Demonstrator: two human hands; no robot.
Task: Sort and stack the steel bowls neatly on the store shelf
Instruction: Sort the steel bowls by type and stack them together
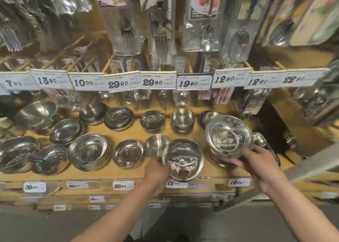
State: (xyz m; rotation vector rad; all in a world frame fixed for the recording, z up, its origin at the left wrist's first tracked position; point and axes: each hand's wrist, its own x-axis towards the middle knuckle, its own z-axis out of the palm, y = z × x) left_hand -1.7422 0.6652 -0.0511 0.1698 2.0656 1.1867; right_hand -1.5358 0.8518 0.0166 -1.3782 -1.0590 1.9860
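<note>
Store shelf (128, 175) before us: our left hand (156, 170) grips one steel bowl (183, 159), right hand (256, 161) pinches a bowl stack (228, 137); mid-sorting, nesting them next needs matching sizes.

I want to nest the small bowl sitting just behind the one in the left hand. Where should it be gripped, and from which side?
Grip the small bowl by its rim, coming from above and the front. It stands upright, mouth open, so a thumb inside and fingers outside can pinch the near-left edge. Its right side is crowded by the wide bowl that the left hand holds.
</note>
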